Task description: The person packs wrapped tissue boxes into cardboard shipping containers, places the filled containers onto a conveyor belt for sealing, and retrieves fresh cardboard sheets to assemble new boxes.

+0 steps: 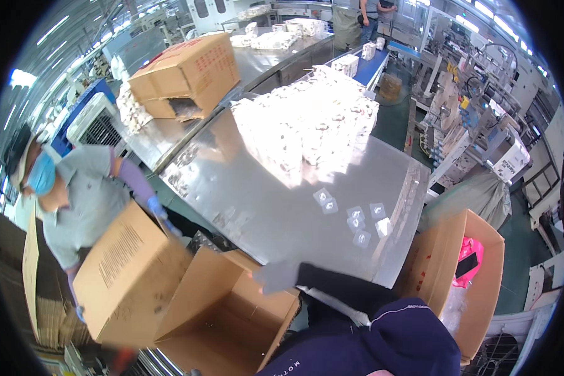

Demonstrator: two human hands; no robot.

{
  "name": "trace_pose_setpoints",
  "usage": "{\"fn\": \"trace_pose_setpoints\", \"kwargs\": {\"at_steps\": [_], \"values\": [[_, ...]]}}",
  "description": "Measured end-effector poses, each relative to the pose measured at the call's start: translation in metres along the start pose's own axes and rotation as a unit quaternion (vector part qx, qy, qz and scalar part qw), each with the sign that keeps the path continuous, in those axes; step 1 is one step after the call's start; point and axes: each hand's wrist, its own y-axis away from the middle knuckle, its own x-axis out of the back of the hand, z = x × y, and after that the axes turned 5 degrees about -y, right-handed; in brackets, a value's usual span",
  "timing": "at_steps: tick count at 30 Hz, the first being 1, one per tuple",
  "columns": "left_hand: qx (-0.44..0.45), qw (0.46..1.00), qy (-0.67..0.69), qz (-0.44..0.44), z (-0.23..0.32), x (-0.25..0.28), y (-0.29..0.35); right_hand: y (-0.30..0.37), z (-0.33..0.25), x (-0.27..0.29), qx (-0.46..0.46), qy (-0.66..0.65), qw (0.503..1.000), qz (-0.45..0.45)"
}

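My right hand (277, 276), in a grey glove below a dark sleeve, reaches left across my body. It is at the upper rim of an open cardboard box (250, 304) that stands low in front of me. The hand is smeared, so I cannot tell whether its fingers grip the rim. No contents show in the visible part of that box. My left hand does not show. Beside the box, a co-worker (91, 188) in a grey shirt, blue mask and gloves holds another cardboard box (125, 272), tilted, with both hands.
A metal table (250, 213) bears a bright heap of white printed packs (307, 119) and several small clear plastic pieces (356, 219). Behind stands a torn carton (185, 75). At right, an open carton (489, 282) holds a pink item and a phone (466, 265). Machinery (476, 119) stands beyond.
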Motion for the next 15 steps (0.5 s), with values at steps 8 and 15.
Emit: {"fn": "trace_pose_setpoints", "kwargs": {"at_steps": [8,15], "values": [[-0.055,0.932,-0.353,0.068,0.07,0.002,-0.012,0.118,0.267,0.377,-0.269,0.244,0.699,0.617],[0.086,0.927,-0.355,0.082,0.11,-0.008,-0.03,0.133,0.481,0.476,-0.34,0.074,0.649,0.676]]}}
